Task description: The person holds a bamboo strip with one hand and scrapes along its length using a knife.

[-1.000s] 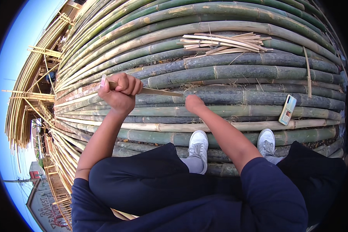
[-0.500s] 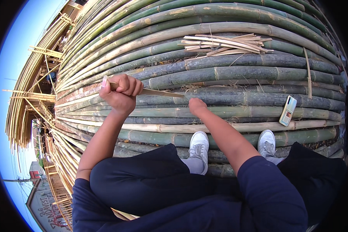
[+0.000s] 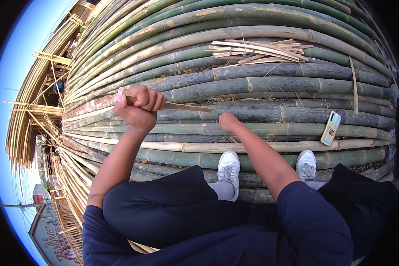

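Where a stack of bamboo poles rises at far left, the scene begins; next, the left hand is clenched around a tan bamboo strip, which extends rightward above the green bamboo culms, its tip near the right hand. That hand's fingers are hidden, so its grip cannot be told. Beyond lie a pile of split strips and, farther right, a smartphone.

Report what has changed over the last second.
The person's bare right hand has shifted slightly right, away from the tip of the long, flat, tan blade-like piece. No grasp or release is visible. The bare left hand still grips that piece; the pale, rectangular phone and the pile of flat, pale bamboo strips stayed put.
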